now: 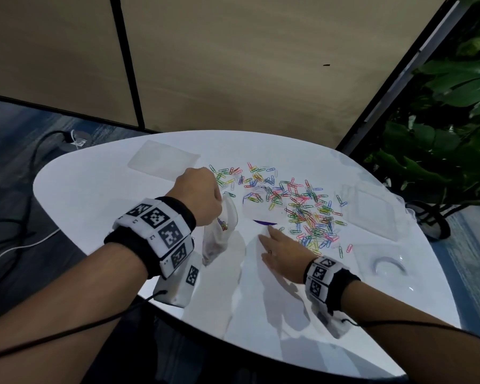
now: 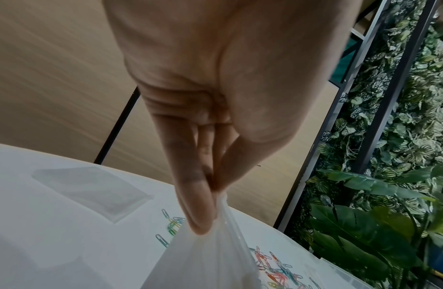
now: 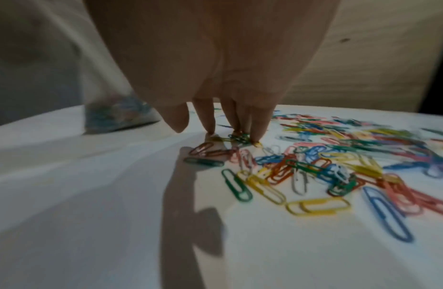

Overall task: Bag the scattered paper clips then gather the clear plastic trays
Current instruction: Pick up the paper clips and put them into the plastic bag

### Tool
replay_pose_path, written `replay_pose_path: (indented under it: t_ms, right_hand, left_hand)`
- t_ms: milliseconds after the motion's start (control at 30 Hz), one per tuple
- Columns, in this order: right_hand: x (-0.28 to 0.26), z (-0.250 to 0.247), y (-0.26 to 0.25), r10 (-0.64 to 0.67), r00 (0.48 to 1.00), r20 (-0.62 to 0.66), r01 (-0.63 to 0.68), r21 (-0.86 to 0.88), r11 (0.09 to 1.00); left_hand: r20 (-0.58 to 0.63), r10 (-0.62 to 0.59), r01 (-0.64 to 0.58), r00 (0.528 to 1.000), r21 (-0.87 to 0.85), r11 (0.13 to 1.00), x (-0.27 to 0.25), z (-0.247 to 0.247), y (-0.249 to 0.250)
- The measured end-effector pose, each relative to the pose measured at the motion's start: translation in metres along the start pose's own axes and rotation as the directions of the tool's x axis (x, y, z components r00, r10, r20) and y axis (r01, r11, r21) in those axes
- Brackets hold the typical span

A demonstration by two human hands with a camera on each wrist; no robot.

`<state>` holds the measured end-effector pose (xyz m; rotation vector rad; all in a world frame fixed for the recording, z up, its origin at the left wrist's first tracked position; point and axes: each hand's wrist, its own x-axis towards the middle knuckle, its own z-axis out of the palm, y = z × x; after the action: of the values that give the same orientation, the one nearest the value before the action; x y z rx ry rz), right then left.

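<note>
— Nearest the table edge, what's the right hand doing?

— It lies low over the white table, fingers stretched out straight, tips touching down among the closest paper clips. Nothing gripped that I can make out; it looks like a rake or a pinch about to start

— And the left hand?

— Lifted a little, thumb and fingers pinching the rim of the bag, which hangs limp below with its bottom on the table. A few coloured clips show through the film

— How would you say those clips handle?

— Light, thin, slick coated wire, I'd guess. They tangle in clumps, so a sweep with flat fingers should gather more than single picks, though some may skate away. The bag looks soft and floppy; pinched at one point, its mouth may sag shut, so I'd hold the rim wide

— Where's the bulk of them?

— Spread across the middle of the table, beyond the right hand and to its right, well apart from the bag's mouth

— The trays?

— One clear tray sits just past the clips on the right, another clear tray at the far left. Thin and probably springy and slippery; I'd take them by an edge

— Behind that?

— Tan wall panels, leafy plants on the right
</note>
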<state>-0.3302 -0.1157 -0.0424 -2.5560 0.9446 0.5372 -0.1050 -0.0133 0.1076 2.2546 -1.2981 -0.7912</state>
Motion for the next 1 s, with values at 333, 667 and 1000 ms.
replay_pose_path:
  t_ms: [333, 667, 1000]
  right_hand:
    - [-0.053, 0.030, 0.057, -0.054, 0.994, -0.098, 0.020, -0.318, 0.948]
    - [-0.032, -0.005, 0.053, 0.133, 0.892, -0.432, -0.071, 0.159, 0.985]
    - [-0.025, -0.061, 0.047, 0.532, 0.847, 0.016, 0.042, 0.994, -0.097]
  left_hand:
    - [0.017, 0.015, -0.016, 1.000, 0.042, 0.999, -0.003, -0.003, 0.002]
    - [0.050, 0.034, -0.038, 0.998, 0.078, 0.996, 0.000, 0.009, 0.009]
    - [0.078, 0.037, -0.043, 0.996, 0.081, 0.996, 0.011, 0.023, 0.026]
